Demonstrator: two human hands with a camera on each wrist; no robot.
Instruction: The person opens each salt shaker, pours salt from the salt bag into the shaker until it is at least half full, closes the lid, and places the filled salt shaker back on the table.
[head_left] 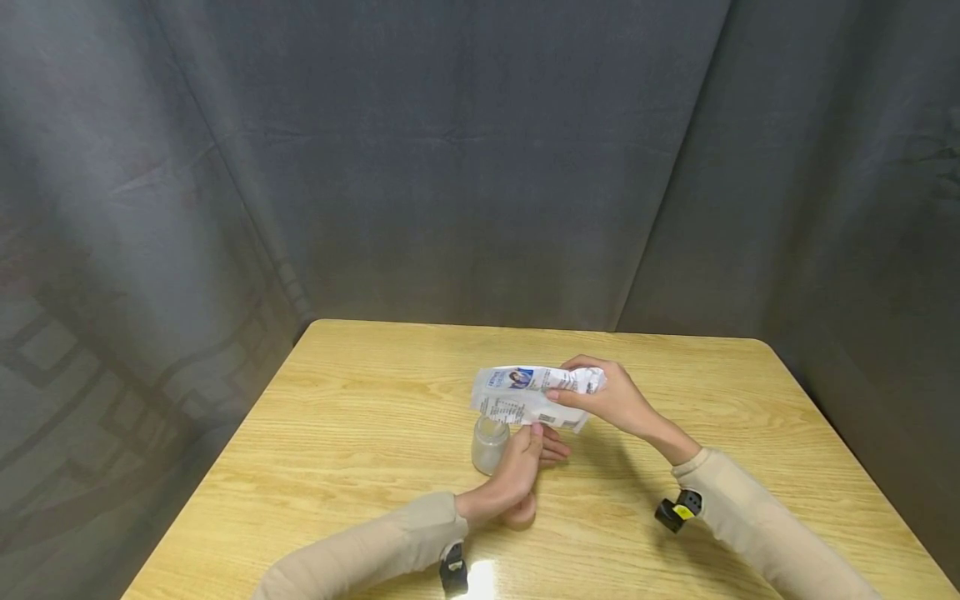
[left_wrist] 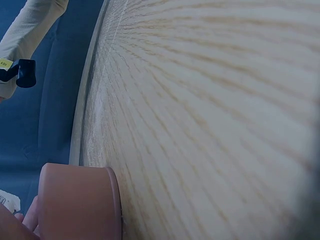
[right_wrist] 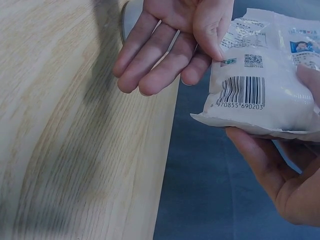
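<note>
counted two bare hands, one left hand (head_left: 517, 468) and one right hand (head_left: 618, 404), plus two beige sleeves (head_left: 375, 542) and two black wrist devices (head_left: 667, 517). marked down one yellow label (head_left: 683, 512) on the right device. tallied one printed white packet (head_left: 521, 402), one clear jar (head_left: 489, 452) and one pinkish-brown cylinder (left_wrist: 79, 202). on the packet, in the right wrist view, noted one large barcode (right_wrist: 243, 92) and one square code (right_wrist: 253, 61). also made out, in that view, four fingers (right_wrist: 162, 77) and one thumb (right_wrist: 211, 29) of the left hand. for furniture, listed one wooden table (head_left: 360, 400).

packet (head_left: 528, 404): white, blue-and-black print | jar (head_left: 488, 454): whitish | table (head_left: 360, 400): tan, wood-grained | sleeves (head_left: 375, 543): beige | curtain (head_left: 450, 183): blue-grey
</note>
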